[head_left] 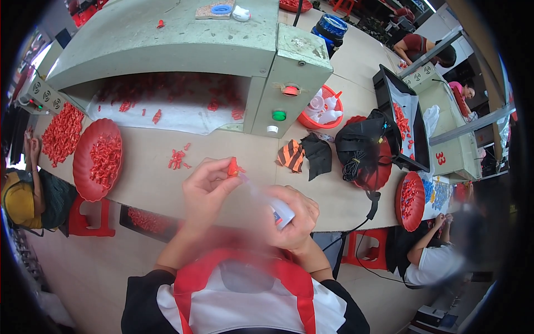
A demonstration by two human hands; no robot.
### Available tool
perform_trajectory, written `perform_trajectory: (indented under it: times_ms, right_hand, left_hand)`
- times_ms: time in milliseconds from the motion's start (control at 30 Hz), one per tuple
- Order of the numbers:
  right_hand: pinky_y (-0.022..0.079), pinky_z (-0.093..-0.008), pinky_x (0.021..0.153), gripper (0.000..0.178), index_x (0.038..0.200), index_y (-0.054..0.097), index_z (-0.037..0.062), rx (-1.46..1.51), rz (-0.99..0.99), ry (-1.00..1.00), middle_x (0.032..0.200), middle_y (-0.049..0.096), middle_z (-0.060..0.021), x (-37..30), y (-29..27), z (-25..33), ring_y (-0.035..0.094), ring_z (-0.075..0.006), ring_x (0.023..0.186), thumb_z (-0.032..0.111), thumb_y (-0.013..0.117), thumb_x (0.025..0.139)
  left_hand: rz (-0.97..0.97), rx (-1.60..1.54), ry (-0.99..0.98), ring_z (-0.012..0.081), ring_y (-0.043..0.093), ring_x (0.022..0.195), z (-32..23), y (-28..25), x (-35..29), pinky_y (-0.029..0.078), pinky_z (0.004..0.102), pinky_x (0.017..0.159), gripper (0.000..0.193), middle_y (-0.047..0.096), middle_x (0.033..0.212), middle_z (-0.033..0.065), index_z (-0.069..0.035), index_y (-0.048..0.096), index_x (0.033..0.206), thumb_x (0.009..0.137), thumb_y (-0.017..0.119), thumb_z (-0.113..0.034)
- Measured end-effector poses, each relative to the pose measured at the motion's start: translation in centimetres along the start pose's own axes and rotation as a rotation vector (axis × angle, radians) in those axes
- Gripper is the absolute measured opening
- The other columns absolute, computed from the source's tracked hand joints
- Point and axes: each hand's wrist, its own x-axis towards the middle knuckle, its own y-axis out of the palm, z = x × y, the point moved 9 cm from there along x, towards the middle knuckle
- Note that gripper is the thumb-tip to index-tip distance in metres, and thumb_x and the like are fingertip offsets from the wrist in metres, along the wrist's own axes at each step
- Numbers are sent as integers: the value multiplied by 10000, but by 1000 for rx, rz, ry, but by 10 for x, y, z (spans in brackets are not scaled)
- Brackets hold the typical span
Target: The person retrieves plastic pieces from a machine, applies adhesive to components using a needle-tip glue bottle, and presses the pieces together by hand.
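Observation:
My left hand [206,183] pinches a small red plastic piece [233,167] between thumb and fingertips above the table. A white squeeze bottle [282,212] is wrapped in my right hand [295,214], its thin pale nozzle slanting up and left close to the red piece. Blur hides whether nozzle and piece touch. On the table beyond my left hand lies a loose cluster of small red pieces [177,159]. Farther left, a red scalloped tray [84,146] holds a heap of them, beside another pile [62,133].
A pale green machine [222,39] stands ahead, red pieces on the white sheet [183,119] in its opening. To the right are a red basket [305,120] of white bottles, orange-black cloth [291,156], a black bag [356,139] and a black tray [384,94]. Other people sit left and right.

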Motion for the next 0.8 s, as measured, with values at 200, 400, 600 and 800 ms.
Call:
perform_trajectory:
  times_ms: [200, 400, 600, 800]
  right_hand:
    - [454, -248, 514, 207, 830, 585, -23, -26, 42, 17, 653, 599, -113, 5, 11, 4, 582, -198, 518, 38, 582, 632]
    - [450, -256, 498, 235, 873, 591, -41, 253, -32, 528, 670, 581, -75, -7, 44, -41, 548, -132, 531, 164, 565, 761]
    - [469, -254, 519, 246, 998, 456, -1, 873, 511, 832, 838, 571, -84, -6, 211, -91, 580, -143, 594, 23, 541, 768]
    - [496, -350, 585, 206, 798, 608, -1, -49, 500, 361, 693, 621, -159, 83, 361, -131, 632, -237, 638, 187, 601, 714]
  left_hand:
    - [-15, -4, -2, 123, 582, 810, 2, -9, 2, 494, 217, 709, 308, 540, 906, 62, 54, 530, 1040, 744, 586, 121]
    - [-133, -129, -127, 148, 604, 782, 19, -66, -5, 504, 235, 690, 292, 593, 903, 85, 32, 532, 1056, 771, 585, 63]
    - [-331, -460, -247, 181, 618, 757, 41, -147, -31, 506, 252, 669, 270, 606, 918, 100, 6, 537, 1072, 806, 573, -22]
    - [-431, -358, -197, 177, 612, 746, 25, -180, -56, 503, 244, 658, 277, 602, 922, 96, 18, 533, 1074, 805, 579, -32]
